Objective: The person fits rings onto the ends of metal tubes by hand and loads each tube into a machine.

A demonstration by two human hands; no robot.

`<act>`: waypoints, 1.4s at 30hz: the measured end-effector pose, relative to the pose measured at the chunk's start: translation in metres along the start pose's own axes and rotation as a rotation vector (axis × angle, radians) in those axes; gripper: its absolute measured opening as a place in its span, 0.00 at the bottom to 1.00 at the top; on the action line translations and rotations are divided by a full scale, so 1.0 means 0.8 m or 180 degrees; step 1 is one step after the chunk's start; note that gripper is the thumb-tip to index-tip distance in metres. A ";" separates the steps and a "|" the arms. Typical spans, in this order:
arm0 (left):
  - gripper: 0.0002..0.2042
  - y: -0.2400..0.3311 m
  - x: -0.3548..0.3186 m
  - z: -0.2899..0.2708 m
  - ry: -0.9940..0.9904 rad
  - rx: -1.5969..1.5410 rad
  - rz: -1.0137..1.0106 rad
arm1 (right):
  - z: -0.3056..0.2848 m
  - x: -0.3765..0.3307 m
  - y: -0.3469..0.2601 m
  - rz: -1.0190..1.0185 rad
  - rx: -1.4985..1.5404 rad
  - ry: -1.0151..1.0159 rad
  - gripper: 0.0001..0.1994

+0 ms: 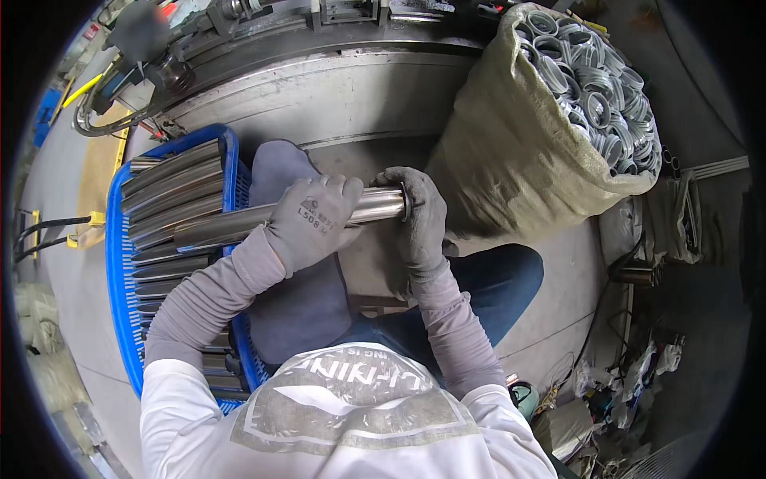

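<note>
A shiny metal tube (377, 205) lies across in front of me, tilted slightly up to the right. My left hand (313, 217), in a grey glove, is closed round it near its right part. At the tube's right end, my gloved right hand (421, 217) curls its fingers about a thin dark-edged ring (406, 203) seated at the mouth; whether the ring is part of the tube I cannot tell. The tube's left end reaches over a blue plastic basket (116, 263) filled with several similar metal tubes (174, 194). Part of my right fingers is hidden behind the tube end.
At the upper right stands a large woven sack (491, 132) full of clear or silvery rings (594, 92). Machinery with a metal bed (319, 44) runs along the far side. A grey-blue padded cover (303, 311) lies beside my leg. Bags and scraps (582, 419) lie at lower right.
</note>
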State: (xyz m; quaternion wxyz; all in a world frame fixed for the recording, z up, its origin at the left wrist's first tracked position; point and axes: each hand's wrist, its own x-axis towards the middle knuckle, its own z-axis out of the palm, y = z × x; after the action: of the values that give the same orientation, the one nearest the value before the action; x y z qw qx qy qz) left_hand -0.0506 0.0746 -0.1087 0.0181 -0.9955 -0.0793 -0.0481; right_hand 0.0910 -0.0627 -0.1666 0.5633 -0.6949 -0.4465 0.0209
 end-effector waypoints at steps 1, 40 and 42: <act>0.22 0.000 0.001 -0.001 0.0012 0.0082 0.0019 | 0.001 0.000 0.002 -0.0031 -0.0162 0.0104 0.16; 0.27 0.014 0.002 -0.022 0.0794 0.0268 0.0784 | 0.018 -0.013 0.049 0.0706 0.0668 0.0648 0.11; 0.26 0.021 -0.033 -0.037 0.1994 -0.1345 0.0652 | -0.018 -0.007 0.019 0.0774 0.0779 0.1007 0.18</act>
State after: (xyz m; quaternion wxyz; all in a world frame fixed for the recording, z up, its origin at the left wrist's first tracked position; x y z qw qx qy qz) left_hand -0.0765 0.0529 -0.0820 -0.1592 -0.9172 0.0414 -0.3629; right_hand 0.1046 -0.0769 -0.1764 0.6997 -0.6647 -0.2598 0.0334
